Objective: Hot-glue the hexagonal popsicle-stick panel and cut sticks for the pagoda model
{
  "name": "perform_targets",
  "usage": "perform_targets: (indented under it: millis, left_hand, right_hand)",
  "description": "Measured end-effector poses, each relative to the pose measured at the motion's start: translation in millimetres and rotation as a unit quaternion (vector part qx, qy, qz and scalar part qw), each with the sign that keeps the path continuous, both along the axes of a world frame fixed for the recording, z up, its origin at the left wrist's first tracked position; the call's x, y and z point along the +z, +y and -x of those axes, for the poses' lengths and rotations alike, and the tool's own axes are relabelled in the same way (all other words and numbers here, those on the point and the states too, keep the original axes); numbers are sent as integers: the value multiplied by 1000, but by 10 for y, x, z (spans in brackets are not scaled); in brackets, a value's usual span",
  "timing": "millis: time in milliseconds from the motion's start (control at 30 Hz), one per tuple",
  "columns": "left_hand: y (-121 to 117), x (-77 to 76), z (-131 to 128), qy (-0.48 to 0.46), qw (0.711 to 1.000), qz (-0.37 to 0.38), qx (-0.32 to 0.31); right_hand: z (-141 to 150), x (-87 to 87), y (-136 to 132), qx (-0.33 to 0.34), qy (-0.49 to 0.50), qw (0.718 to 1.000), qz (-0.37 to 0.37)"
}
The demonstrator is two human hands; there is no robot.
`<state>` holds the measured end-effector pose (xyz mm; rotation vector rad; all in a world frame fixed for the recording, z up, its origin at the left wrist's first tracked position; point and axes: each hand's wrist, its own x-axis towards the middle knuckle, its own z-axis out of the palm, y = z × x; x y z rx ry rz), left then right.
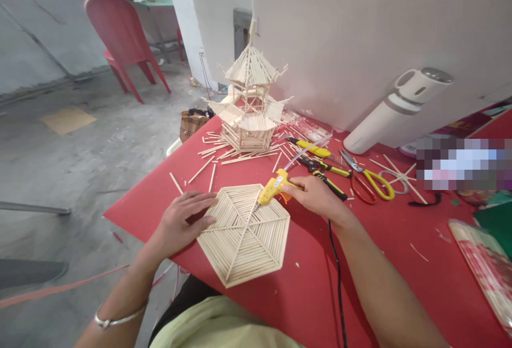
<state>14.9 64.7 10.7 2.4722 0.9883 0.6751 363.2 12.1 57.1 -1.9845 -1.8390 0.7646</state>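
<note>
A flat hexagonal panel of thin wooden sticks [256,252] lies near the front edge of the red table, with longer sticks crossing it corner to corner. My left hand [186,217] rests on the panel's left edge, its fingers stretched out. In my right hand [312,193] is a yellow hot glue gun [274,187], a clear glue stick poking out of its back. The gun's nozzle points down at the panel, close to one of the crossing sticks just above the centre; whether it touches is unclear. A black cord runs down from the gun toward me.
Behind the panel stands a stick-built pagoda model [250,118], ringed by loose sticks [212,148]. To its right lie a yellow utility knife [314,148], pliers [326,177] and scissors [372,177]. A white tumbler [388,116] leans against the wall. A packet of sticks [480,268] lies far right.
</note>
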Motion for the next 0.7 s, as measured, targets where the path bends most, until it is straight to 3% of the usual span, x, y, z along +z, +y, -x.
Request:
perform_targets:
  millis: [233, 433, 700]
  left_hand:
    - [-23, -16, 7, -23, 1000, 13, -8]
    - [-55, 9, -7, -58, 998, 35, -7]
    - [-84, -1, 25, -93, 995, 36, 3]
  right_hand:
    - [249, 128, -114, 31, 49, 998, -33]
    - [515, 97, -173, 59, 26, 995, -70]
    - [672, 38, -201, 59, 54, 995, -59]
